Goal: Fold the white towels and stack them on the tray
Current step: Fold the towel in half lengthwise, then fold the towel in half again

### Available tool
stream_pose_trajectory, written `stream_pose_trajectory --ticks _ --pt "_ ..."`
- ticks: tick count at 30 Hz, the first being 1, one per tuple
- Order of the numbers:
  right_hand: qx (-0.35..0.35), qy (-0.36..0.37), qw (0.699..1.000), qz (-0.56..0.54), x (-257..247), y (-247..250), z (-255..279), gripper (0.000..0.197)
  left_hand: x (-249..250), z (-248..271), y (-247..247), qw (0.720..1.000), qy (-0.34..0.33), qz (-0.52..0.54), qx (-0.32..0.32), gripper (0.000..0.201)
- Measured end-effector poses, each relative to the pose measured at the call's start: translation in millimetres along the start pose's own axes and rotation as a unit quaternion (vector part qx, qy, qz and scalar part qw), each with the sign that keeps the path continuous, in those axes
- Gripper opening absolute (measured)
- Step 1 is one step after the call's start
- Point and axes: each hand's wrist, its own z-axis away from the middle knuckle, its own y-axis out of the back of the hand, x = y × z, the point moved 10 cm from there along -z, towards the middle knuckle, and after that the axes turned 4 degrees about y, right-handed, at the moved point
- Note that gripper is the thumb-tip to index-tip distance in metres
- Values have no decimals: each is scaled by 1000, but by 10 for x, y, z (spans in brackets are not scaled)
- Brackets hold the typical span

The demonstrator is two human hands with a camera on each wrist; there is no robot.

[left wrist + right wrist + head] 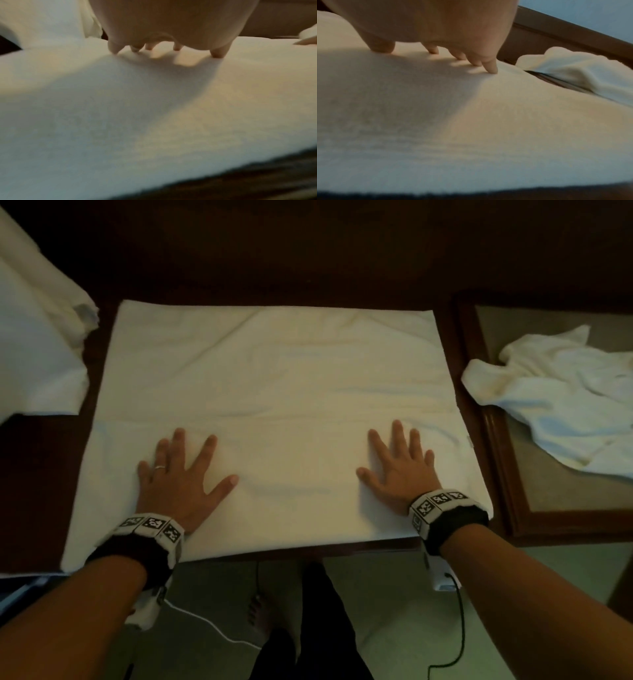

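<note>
My left hand lies flat, fingers straight and spread, on the near left part of the white towel. My right hand lies flat in the same way on the near right part. Neither hand grasps anything; in both wrist views only the fingertips press the cloth.

The towel is spread across a dark wooden table, its near edge along the table's front edge. A fold line runs across the towel just beyond my fingertips.

Right of the towel sits a wooden-framed tray. A crumpled white towel lies in it, one end draped over the rim next to the spread towel. Left of the spread towel lies a further heap of white cloth.

Below the table's front edge, a pale floor shows, with cables trailing from my wristbands.
</note>
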Motion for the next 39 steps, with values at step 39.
stream_pose_trajectory --ticks 39 --pt "47 -21 999 -12 594 1618 -2069 55 195 -2272 1319 1000 -29 -1 -8 68"
